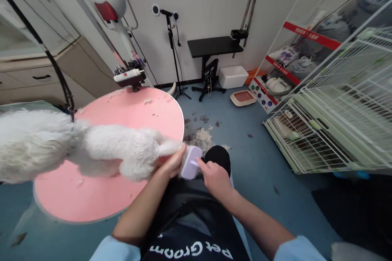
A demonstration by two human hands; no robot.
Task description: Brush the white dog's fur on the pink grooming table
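Right now the right hand [216,177] is closing its grip around the handle of a lilac slicker brush [190,162], with the brush head pointing up and to the left toward the dog's rear. The left hand [172,164] is gripping the white tail [169,147] of the dog [92,149], fingers wrapped under it so the tail is sticking out past the counter's near edge. The brush is lying just beside the left hand, touching or nearly touching the tail's underside; the exact contact is hidden by the fingers. The tail's long axis is running from left to right, away from the body, and the brush is sitting at its free end, so the right hand is the nearer one to the tip while the left is holding nearer the base.

The dog is looking fluffy and white, standing lengthwise on the round pink counter [92,200] with its head off to the left. Loose tufts of fur are lying on the pink top, and a pile of clippings [202,136] is lying on the blue floor [263,163] just beyond the hands. A white wire cage [333,122] is standing well apart to the right.
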